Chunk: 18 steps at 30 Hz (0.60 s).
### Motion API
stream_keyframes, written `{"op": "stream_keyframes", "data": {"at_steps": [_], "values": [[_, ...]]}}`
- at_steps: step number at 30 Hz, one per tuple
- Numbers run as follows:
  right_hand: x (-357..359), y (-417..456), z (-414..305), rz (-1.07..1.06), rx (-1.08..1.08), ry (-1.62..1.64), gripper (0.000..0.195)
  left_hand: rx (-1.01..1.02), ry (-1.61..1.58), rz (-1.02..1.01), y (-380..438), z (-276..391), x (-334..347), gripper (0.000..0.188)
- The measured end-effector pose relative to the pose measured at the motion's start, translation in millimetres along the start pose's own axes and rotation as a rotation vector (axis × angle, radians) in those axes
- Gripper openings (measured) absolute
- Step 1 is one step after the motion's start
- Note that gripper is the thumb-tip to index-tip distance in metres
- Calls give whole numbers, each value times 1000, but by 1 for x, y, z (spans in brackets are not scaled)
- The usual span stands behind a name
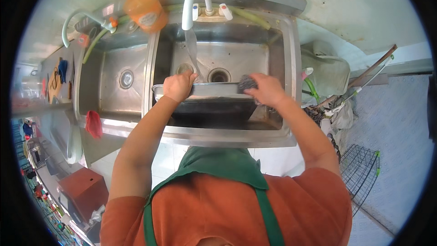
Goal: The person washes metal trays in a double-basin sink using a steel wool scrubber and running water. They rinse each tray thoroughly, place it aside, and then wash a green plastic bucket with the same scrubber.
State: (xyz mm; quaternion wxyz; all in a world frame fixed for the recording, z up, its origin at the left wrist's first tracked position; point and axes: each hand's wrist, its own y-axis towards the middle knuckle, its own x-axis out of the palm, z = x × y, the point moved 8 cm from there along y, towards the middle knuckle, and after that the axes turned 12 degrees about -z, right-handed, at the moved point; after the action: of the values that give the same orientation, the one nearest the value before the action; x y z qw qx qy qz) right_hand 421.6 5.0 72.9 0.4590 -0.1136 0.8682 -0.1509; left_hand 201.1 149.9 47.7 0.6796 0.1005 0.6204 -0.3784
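In the right basin of a steel sink (252, 54), a rectangular metal pan (215, 90) is tilted up on its side. My left hand (179, 86) grips the pan's upper rim near its left end. My right hand (268, 89) holds a grey scouring pad (247, 84) against the rim near its right end. Water (192, 46) runs from the white curved faucet (198, 0) and falls behind the pan, beside my left hand. The pan's lower part is in shadow.
An orange pump bottle (146, 12) stands behind the basins' divider. Left are a second basin (123, 71), another white faucet (83, 12) and a red cloth (93, 124) over the front edge. A black wire rack (360, 169) is on the right.
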Motion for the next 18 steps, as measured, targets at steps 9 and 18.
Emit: {"op": "stream_keyframes", "data": {"at_steps": [9,18], "values": [[33,49,-87,-101,-60,46,49,26,-36,36,-9,-3,-1,33],[87,-29,99,363,177,1219,48,-12,-8,33,7,-3,0,43]]}}
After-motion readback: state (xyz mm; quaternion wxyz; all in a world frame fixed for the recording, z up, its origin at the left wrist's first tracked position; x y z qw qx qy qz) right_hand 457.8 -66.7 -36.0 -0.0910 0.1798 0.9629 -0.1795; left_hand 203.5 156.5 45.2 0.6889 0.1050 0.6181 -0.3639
